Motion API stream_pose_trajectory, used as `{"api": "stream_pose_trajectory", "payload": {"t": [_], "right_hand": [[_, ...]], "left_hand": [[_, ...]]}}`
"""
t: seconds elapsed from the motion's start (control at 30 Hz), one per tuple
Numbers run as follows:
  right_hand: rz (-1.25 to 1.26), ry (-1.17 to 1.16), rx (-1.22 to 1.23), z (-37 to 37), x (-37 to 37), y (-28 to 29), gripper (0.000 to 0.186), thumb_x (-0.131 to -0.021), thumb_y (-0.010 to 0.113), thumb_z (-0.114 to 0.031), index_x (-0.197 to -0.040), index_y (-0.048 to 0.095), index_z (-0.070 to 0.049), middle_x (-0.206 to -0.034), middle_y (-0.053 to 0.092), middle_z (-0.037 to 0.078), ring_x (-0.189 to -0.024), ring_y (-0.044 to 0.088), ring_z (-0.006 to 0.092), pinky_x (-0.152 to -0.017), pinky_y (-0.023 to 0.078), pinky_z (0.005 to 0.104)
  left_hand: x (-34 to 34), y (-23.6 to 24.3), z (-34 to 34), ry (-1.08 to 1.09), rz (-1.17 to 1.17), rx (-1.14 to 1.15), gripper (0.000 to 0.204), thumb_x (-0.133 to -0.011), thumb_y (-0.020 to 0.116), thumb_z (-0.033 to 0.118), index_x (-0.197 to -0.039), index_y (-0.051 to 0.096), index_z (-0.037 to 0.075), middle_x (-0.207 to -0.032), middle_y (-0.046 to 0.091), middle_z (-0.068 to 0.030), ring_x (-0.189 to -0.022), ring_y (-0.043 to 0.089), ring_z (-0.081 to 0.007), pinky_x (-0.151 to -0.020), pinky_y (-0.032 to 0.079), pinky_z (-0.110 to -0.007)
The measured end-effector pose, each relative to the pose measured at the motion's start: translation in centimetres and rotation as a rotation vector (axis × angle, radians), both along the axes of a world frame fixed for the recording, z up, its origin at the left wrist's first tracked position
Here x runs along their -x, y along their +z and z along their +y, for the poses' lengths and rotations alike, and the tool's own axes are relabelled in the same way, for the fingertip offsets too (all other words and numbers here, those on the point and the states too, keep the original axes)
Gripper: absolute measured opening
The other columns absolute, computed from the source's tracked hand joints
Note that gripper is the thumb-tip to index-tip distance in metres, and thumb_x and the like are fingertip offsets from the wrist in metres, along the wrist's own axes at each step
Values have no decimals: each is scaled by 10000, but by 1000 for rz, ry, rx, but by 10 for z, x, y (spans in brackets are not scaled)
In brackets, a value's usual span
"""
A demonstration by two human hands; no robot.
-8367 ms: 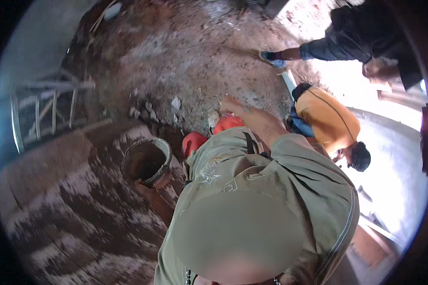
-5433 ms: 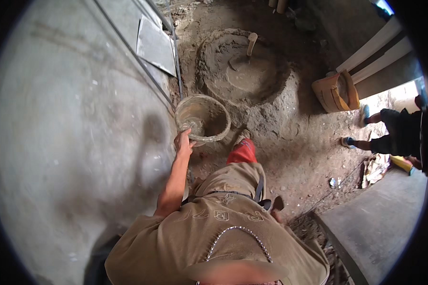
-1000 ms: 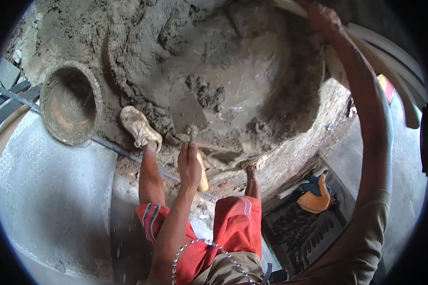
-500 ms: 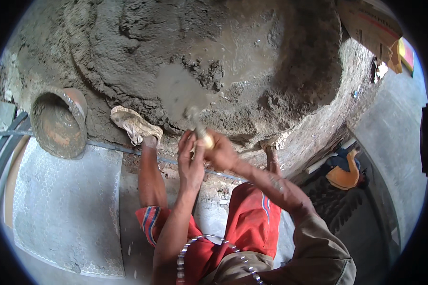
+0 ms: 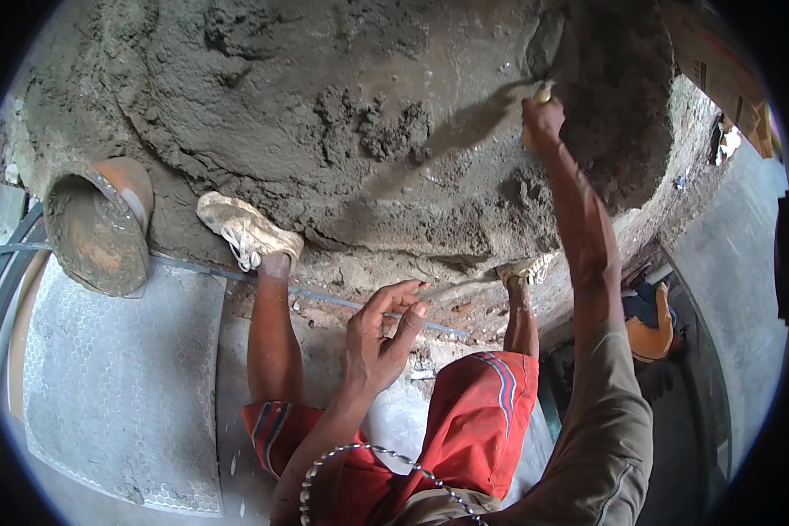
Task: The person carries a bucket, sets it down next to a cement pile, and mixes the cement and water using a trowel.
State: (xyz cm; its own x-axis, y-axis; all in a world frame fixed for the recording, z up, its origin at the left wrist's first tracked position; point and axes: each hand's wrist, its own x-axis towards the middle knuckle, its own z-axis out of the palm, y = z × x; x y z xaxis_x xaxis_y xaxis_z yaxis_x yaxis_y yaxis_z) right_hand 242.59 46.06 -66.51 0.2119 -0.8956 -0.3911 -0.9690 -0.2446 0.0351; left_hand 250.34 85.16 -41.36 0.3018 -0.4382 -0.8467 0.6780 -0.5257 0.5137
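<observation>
My right hand (image 5: pixel 543 125) reaches far forward, its fingers wrapped round the pale handle of a trowel (image 5: pixel 545 46). The trowel's grey blade touches or lies just over the wet part of a heap of grey mortar (image 5: pixel 263 123), in a shadowed hollow at the upper right; how deep it sits I cannot tell. Near my knees my left hand (image 5: pixel 381 337) hangs in the air, fingers apart and half curled, holding nothing. A darker crumbly lump of mortar (image 5: pixel 373 123) lies left of the trowel.
A mortar-crusted, reddish bucket (image 5: pixel 101 232) lies tipped at the left, beside dark pipes (image 5: pixel 4 289). Below it is a grey panel with a hexagon pattern (image 5: pixel 123 386). My shoes (image 5: pixel 247 230) stand at the mortar's edge. Paper sacking (image 5: pixel 719 66) and an orange object (image 5: pixel 653 324) lie at the right.
Both hands were together at the trowel's handle, close to me. My left hand has let go and drawn back; my right hand has carried the trowel forward and right.
</observation>
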Motion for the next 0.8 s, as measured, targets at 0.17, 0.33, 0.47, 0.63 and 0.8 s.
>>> {"api": "stream_pose_trajectory", "payload": {"t": [0.17, 0.33, 0.47, 0.63, 0.8], "right_hand": [[4, 234, -193, 67, -39, 64, 354, -722, 532, -196, -1054, 531, -75, -959, 591, 245, -921, 561, 402, -796, 457, 439], [-112, 572, -201, 115, -104, 88, 294, -766, 514, -189, -1045, 505, -96, -889, 603, 222, -839, 574, 408, -724, 459, 467], [-249, 507, -62, 102, -154, 37, 302, -766, 510, -211, -1053, 486, -118, -872, 604, 222, -815, 578, 410, -707, 459, 482], [-4, 681, -199, 109, -118, 38, 320, -747, 506, -182, -1056, 467, -111, -875, 603, 221, -821, 572, 415, -703, 460, 479], [130, 744, -368, 120, -82, 78, 297, -747, 499, -168, -1040, 467, -126, -865, 594, 229, -826, 565, 416, -698, 454, 485]], "left_hand": [[-6, -3, 5, 184, 151, 10, 340, -877, 550, 215, -1121, 515, -20, -910, 583, -74, -852, 547, -124, -800, 419, -254], [-13, -7, 5, 157, 108, -66, 325, -877, 542, 202, -1108, 520, -26, -900, 581, -68, -859, 543, -111, -797, 417, -241], [-8, -9, 7, 239, 90, -59, 316, -858, 567, 220, -1079, 540, -4, -866, 587, -48, -806, 537, -102, -735, 427, -243], [-7, -4, 9, 181, 33, -39, 310, -846, 586, 238, -1053, 553, 10, -826, 603, -40, -756, 545, -107, -700, 439, -255], [-14, -13, 23, 331, 71, -71, 318, -840, 600, 242, -1032, 560, -7, -820, 595, -43, -730, 522, -85, -675, 419, -232]]}}
